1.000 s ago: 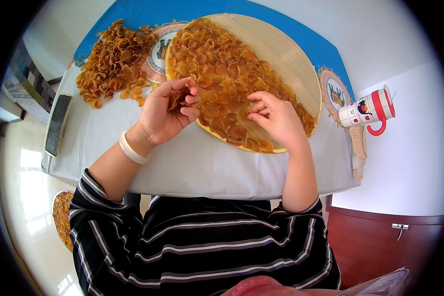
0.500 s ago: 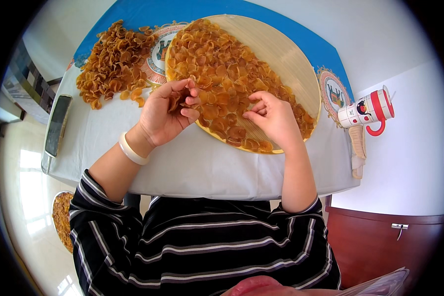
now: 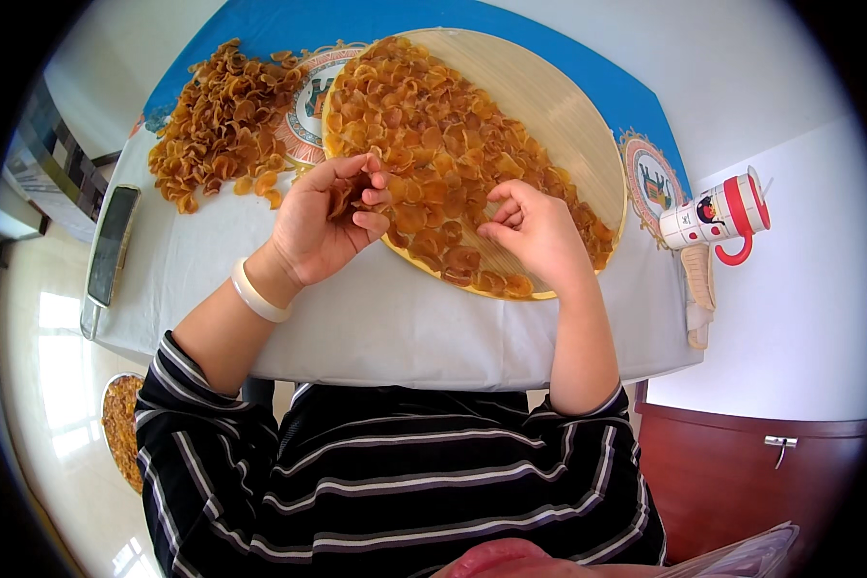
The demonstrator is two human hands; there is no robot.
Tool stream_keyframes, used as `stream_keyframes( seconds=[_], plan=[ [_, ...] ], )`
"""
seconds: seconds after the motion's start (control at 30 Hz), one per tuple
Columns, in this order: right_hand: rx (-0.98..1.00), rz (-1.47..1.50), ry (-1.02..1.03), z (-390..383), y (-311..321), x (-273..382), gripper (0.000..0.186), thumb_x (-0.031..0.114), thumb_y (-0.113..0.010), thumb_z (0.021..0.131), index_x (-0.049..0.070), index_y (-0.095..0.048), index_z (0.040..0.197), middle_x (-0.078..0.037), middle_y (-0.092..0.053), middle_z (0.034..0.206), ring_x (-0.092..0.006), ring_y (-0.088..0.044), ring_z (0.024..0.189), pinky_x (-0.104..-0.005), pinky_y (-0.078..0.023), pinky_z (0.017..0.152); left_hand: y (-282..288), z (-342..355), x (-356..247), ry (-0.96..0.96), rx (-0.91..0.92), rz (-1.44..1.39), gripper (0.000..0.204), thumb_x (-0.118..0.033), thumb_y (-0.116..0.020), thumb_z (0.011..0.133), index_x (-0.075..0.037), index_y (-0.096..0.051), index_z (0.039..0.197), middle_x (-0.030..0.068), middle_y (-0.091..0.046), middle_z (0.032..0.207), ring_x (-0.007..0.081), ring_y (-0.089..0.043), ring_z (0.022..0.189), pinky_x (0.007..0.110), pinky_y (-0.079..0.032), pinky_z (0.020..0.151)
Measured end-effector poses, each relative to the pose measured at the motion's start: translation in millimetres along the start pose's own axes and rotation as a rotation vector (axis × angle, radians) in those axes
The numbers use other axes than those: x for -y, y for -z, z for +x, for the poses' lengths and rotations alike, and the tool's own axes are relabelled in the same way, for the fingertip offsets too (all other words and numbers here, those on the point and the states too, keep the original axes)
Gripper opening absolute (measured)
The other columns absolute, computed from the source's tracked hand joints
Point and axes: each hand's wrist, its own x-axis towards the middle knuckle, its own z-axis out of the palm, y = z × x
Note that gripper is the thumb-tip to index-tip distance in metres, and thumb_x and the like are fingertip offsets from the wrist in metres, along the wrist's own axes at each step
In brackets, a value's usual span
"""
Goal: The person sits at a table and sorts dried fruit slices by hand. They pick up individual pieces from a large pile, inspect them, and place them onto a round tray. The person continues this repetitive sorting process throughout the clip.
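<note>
A round bamboo tray (image 3: 557, 106) is spread with dried, amber-brown curled slices (image 3: 424, 125) over its left and near part. My left hand (image 3: 323, 222), a pale bangle on its wrist, is cupped above the tray's left edge. Its curled fingers are closed around some of the dried slices (image 3: 345, 200). Over the near middle of the tray, my right hand (image 3: 535, 231) has thumb and fingers pinched together. Whether a slice is between its fingertips cannot be made out. A heaped pile of the same slices (image 3: 226, 125) lies on the table left of the tray.
A blue and grey tablecloth (image 3: 414, 337) covers the table. A phone (image 3: 116, 246) lies at its left edge. On the right are a red and white cup (image 3: 713, 214) and a beige object (image 3: 698, 289). Another container of brown pieces (image 3: 121, 429) is low at left.
My right hand has shifted very slightly to the right over the tray, still pinched. My left hand stays in place with its slices.
</note>
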Motion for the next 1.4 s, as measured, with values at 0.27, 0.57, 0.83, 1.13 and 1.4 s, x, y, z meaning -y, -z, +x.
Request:
stream_keyframes(
  seconds=[0.27,0.57,0.83,1.13,1.4],
  plan=[
    [-0.038,-0.026,0.011,0,1,-1,0.029,0.011,-0.077,0.084,0.001,-0.064,0.107,-0.013,-0.072,0.083,-0.0209,-0.070,0.075,-0.0334,-0.054,0.068,1,0,0,0.001,0.015,0.007,0.013,-0.018,-0.050,0.102,-0.006,-0.056,0.100,0.0023,-0.053,0.092,0.0091,-0.047,0.077,0.020,-0.041,0.057],
    [-0.283,0.086,0.400,-7,-15,18,0.024,0.014,-0.077,0.087,0.006,-0.070,0.109,-0.009,-0.070,0.098,-0.0222,-0.069,0.084,-0.0330,-0.054,0.070,-7,-7,3,0.038,-0.004,0.010,0.023,-0.021,-0.047,0.104,-0.002,-0.060,0.105,0.0102,-0.062,0.107,0.0174,-0.059,0.093,0.028,-0.055,0.081],
    [-0.359,0.009,0.745,-6,-34,33,0.030,0.010,-0.075,0.086,0.007,-0.069,0.115,-0.008,-0.067,0.113,-0.0269,-0.066,0.101,-0.0367,-0.054,0.083,-7,-7,9,0.038,0.082,0.002,0.037,-0.027,-0.040,0.106,0.001,-0.061,0.119,0.0186,-0.063,0.123,0.0302,-0.060,0.119,0.041,-0.052,0.105],
    [-0.320,-0.108,0.822,-11,-36,57,0.022,0.008,-0.079,0.077,0.009,-0.072,0.098,-0.006,-0.064,0.119,-0.0271,-0.061,0.113,-0.0402,-0.051,0.090,3,-3,12,0.123,0.224,-0.055,0.056,-0.043,-0.035,0.107,0.002,-0.054,0.134,0.0178,-0.060,0.129,0.0303,-0.056,0.121,0.044,-0.046,0.107],
    [-0.257,-0.154,0.781,-11,-43,66,0.014,0.010,-0.079,0.078,0.009,-0.073,0.090,-0.005,-0.065,0.117,-0.0270,-0.058,0.121,-0.0431,-0.046,0.096,1,-5,12,0.160,0.324,-0.121,0.065,-0.050,-0.032,0.107,0.003,-0.047,0.141,0.0182,-0.054,0.133,0.0281,-0.055,0.120,0.043,-0.044,0.108]
  ],
)
